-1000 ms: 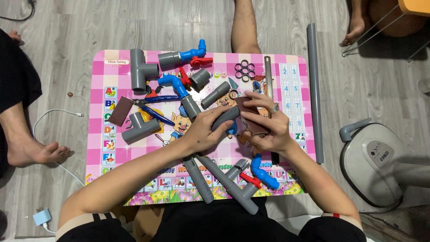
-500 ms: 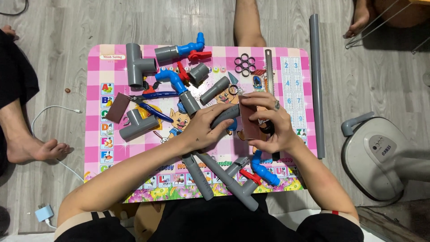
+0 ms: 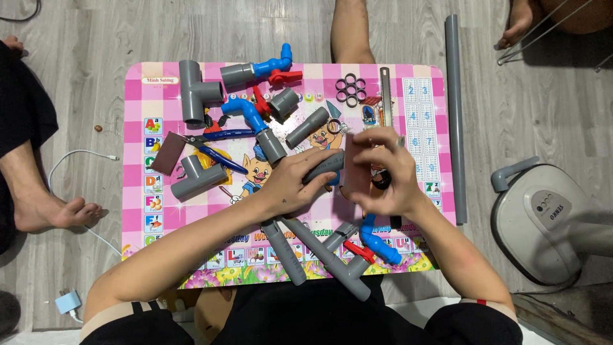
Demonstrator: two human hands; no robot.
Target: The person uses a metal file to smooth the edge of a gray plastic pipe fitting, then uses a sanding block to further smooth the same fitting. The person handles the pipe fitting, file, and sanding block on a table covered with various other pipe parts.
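Note:
My left hand point(image 3: 290, 182) grips a short grey pipe piece point(image 3: 324, 165) over the middle of a pink children's table point(image 3: 137, 128). My right hand point(image 3: 386, 172) holds a brown sheet, like sandpaper point(image 3: 356, 167), wrapped against the end of that pipe. Both hands meet just right of the table's centre. Below them lie two grey pipes point(image 3: 284, 252) and a grey tee assembly point(image 3: 348, 268) with a blue elbow point(image 3: 378, 241) and a red valve handle.
A grey tee point(image 3: 193, 92), a grey-blue elbow pipe point(image 3: 255, 69), blue-handled pliers point(image 3: 214, 144), another brown sandpaper piece point(image 3: 168, 153), black rings point(image 3: 350, 89) and a metal ruler point(image 3: 385, 89) lie on the table. A long grey pipe point(image 3: 454, 115) lies on the floor at right. Other people's feet point(image 3: 51, 211) are nearby.
The brown sheet in my right hand has shifted up against the pipe end, and my right fingers have spread over it. My left hand keeps its hold on the pipe.

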